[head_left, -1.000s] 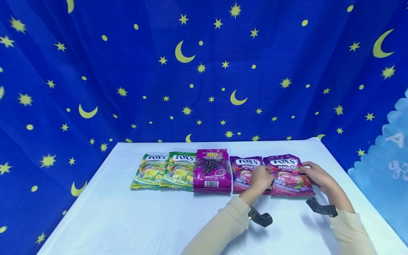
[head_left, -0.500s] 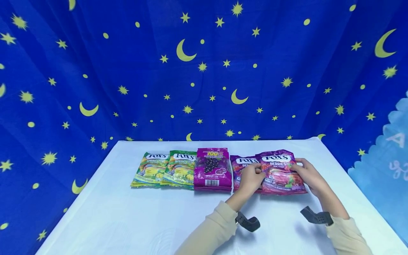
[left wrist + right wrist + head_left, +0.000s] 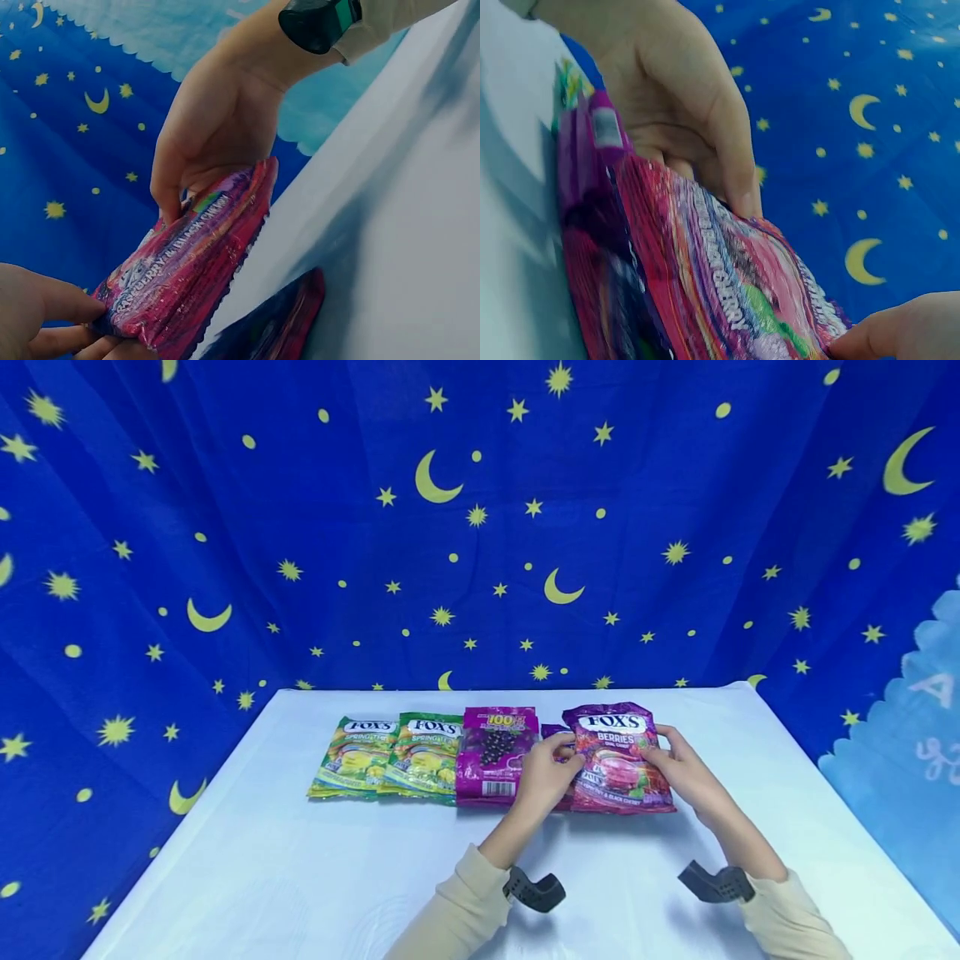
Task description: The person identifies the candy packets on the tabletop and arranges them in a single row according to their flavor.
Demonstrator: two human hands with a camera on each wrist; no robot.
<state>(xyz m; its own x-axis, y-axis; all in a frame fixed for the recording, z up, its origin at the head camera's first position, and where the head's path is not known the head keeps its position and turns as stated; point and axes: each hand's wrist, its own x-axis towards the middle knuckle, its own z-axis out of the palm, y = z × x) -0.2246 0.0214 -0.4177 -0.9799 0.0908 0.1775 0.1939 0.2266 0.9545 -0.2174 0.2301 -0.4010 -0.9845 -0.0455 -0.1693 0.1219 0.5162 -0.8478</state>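
Note:
A dark purple and red bag of Fox's Berries candy [image 3: 617,760] is held between both hands, raised above the white table. My left hand [image 3: 546,775] pinches its left edge, thumb in front. On the opposite edge my right hand [image 3: 686,777] grips it, with the thumb on the front face. Behind and below it lies a second Berries candy bag [image 3: 279,324], mostly covered in the head view. Just left of that stands a magenta candy bag [image 3: 491,768] with dark berries printed on it, partly hidden by my left hand.
Two green and yellow Fox's Spring Tea candy bags [image 3: 356,760] lie side by side at the left end of the row. The white table [image 3: 300,877] ends at a blue star-and-moon curtain [image 3: 337,510]. A light blue cloth [image 3: 915,743] hangs at the right.
Both hands have moved left with the held Berries bag, which has come up off the table. It now covers most of the second Berries bag. The other bags stay put.

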